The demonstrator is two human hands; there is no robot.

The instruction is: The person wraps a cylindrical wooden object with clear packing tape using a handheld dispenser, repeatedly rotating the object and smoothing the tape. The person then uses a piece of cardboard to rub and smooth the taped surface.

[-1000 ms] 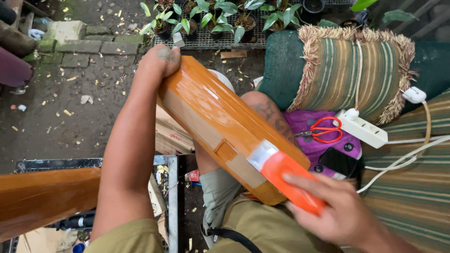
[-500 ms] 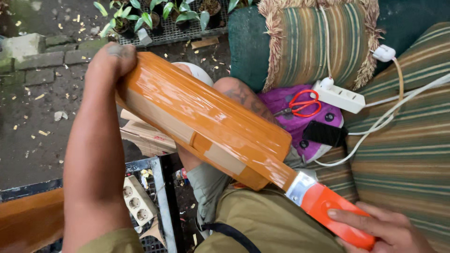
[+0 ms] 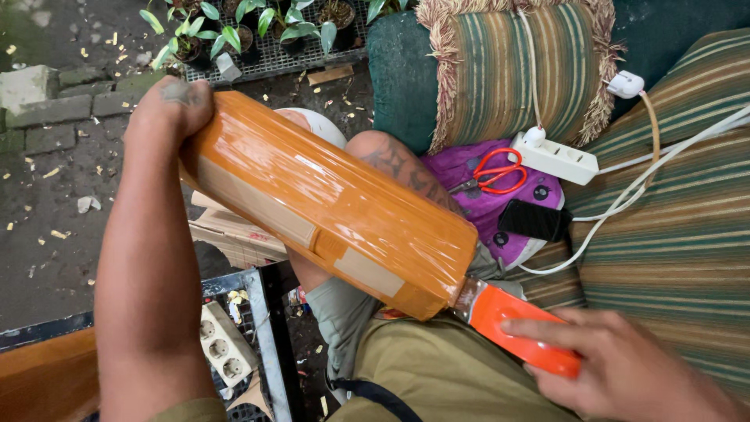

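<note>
A long box wrapped in glossy orange tape (image 3: 328,207) lies slantwise over my lap and knee. My left hand (image 3: 173,105) grips its far upper end. My right hand (image 3: 621,367) holds an orange tape dispenser (image 3: 519,328) whose metal front edge presses against the box's near lower corner. Brown cardboard patches show through the wrap along the near side.
Red-handled scissors (image 3: 496,172) and a black phone (image 3: 533,220) lie on a purple cloth (image 3: 484,203) on the striped sofa (image 3: 672,234). A white power strip (image 3: 555,156) with cables sits beside a fringed cushion (image 3: 508,66). Another power strip (image 3: 223,344), potted plants (image 3: 234,31) and a cardboard piece (image 3: 230,230) are below.
My right hand has drawn the tape dispenser down along the box, from its side face to just past the lower corner. The left hand keeps hold of the far end.
</note>
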